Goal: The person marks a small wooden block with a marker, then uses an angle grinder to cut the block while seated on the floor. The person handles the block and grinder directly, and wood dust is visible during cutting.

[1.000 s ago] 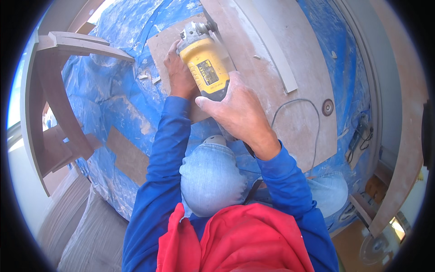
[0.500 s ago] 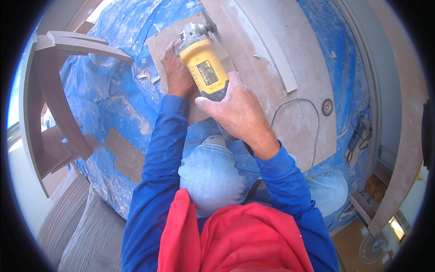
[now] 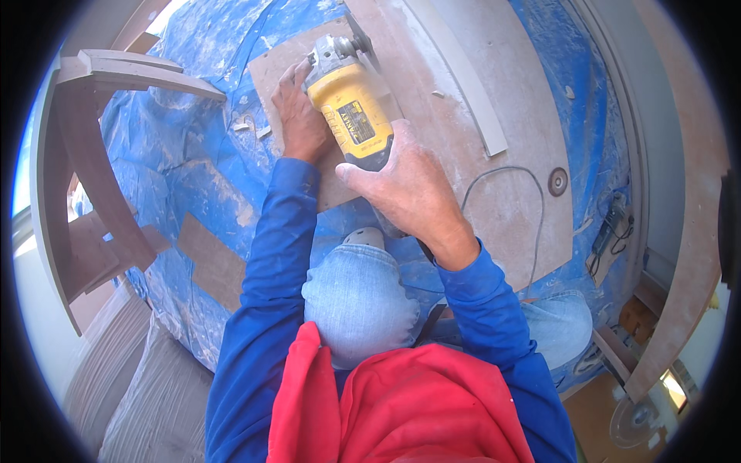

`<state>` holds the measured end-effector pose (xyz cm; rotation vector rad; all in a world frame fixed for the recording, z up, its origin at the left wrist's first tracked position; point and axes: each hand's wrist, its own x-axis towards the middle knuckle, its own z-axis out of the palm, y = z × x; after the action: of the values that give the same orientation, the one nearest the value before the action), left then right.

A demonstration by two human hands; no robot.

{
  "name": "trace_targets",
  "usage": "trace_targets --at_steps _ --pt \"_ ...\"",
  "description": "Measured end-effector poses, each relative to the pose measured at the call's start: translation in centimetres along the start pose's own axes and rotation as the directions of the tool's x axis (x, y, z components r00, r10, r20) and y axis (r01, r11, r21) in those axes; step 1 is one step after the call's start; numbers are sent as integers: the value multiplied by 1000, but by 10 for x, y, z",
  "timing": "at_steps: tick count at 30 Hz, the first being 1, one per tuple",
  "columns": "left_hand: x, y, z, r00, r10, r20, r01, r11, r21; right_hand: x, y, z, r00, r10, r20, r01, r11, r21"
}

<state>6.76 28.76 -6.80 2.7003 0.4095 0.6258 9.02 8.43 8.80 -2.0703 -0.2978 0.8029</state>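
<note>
In the head view, the right hand (image 3: 413, 185) is gripping the rear end of a yellow grinder (image 3: 349, 108), which is extending forward from its fingers. The left hand (image 3: 299, 116) is curling just left of the grinder's front; what it is pinching, I cannot tell.

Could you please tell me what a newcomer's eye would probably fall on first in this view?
Probably the yellow angle grinder at upper centre, with the right hand around its rear and the left hand beside its head. Next would likely come the red garment at bottom centre and the dusty blue sheet showing on both sides of the large board.
</note>
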Motion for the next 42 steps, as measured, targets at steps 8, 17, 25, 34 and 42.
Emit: trace_targets --at_steps 8,17,25,34,42 --pt "2 0 1 999 -38 10 39 999 -38 -1 0 0 1000 28 14 -28 1000 -11" --pt "0 -3 4 1000 -17 -21 16 1000 -16 2 2 0 1000 -6 2 6 1000 -3" --pt "2 -2 2 1000 -32 1 32 999 -21 2 3 0 1000 -7 9 7 1000 8" --pt "2 -1 0 1000 -23 6 23 1000 -7 2 4 0 1000 -3 3 3 1000 17" --pt "1 1 -1 999 -24 23 24 1000 -10 3 5 -1 1000 -5 8 4 999 34"
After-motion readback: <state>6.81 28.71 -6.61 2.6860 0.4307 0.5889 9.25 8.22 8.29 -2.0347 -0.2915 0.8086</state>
